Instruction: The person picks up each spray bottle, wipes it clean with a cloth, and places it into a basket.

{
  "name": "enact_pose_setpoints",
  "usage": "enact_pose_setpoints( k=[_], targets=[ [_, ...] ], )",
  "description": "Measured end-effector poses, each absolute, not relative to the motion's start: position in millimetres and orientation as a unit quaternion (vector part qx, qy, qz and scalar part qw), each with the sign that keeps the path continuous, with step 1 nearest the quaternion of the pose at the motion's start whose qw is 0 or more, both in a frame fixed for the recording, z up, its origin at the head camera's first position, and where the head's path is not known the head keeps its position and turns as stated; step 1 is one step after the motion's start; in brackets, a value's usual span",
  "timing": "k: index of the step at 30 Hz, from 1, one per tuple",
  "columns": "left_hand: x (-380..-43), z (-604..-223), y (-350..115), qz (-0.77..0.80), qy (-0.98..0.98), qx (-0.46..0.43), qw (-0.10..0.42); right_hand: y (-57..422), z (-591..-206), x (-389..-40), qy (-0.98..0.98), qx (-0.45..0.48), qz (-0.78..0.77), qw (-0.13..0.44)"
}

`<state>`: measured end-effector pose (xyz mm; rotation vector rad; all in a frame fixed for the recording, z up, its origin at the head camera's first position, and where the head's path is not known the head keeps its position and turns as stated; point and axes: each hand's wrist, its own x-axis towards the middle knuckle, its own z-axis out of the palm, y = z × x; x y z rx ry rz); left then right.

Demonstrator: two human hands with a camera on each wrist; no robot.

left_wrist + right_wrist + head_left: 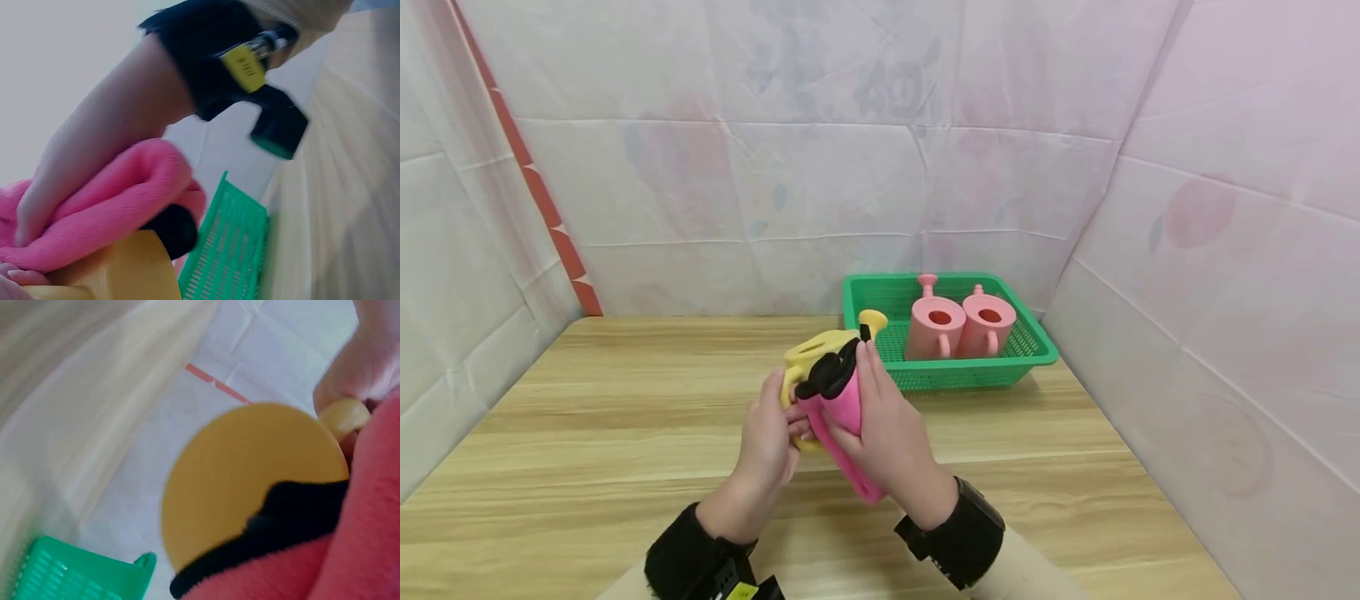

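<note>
My left hand (763, 437) grips the handle of a yellow watering can (820, 346), which is tilted above the table. My right hand (891, 433) holds a pink plush cloth (844, 406) with black trim (833, 371) against the can's side, thumb apart from the fingers. The can's yellow spout head (873, 320) sticks out past the right fingertips. In the left wrist view the cloth (125, 206) lies folded under the right hand, over the yellow can (131, 269). The can's round base (250, 481) faces the right wrist camera, partly covered by the cloth.
Behind the hands, a green plastic basket (955, 380) stands at the table's back right. Two pink watering cans, one at the left (934, 329) and one at the right (987, 327), stand in it. Pale printed sheets (820, 183) wall the wooden table (625, 417) at the back and sides.
</note>
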<state>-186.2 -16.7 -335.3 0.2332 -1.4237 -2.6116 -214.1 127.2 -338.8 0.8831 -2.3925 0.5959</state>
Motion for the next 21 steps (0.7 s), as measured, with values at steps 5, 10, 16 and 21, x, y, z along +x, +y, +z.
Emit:
enact_pose_setpoints(
  k=[5,10,16,21],
  targets=[
    [-188,-328,-27,-0.879,-0.462,0.078,0.092,128,-348,-208,-0.869,0.356,0.192,0.284],
    [-189,-321,-37,-0.891,-0.435,0.062,0.118,127,-357,-204,-0.845,0.389,0.176,0.323],
    [-189,-319,-39,-0.893,-0.43,0.059,0.121,126,-362,-204,-0.827,0.403,0.19,0.343],
    [-189,-323,-33,-0.877,-0.461,0.052,0.124,126,-358,-208,-0.832,0.395,0.212,0.326]
  ],
)
